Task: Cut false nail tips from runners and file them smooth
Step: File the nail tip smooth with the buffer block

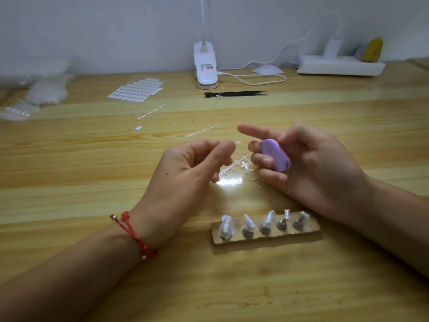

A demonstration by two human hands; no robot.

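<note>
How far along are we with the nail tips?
Done: stripped runners lie loose; tips sit on the stand. In hand: left hand pinches what looks like a clear tip; right hand grips the purple file block. Left: filing it, plus a runner that seems still loaded.

We count one left hand (185,168), one right hand (308,163), one purple buffer block (275,156) and one clear nail tip (237,143). One cardboard strip (310,227) carries five metal stands (247,233). Toward the desk's (278,287) far edge: one lamp (205,63), one power strip (341,65), one tab sheet (137,89)
</note>
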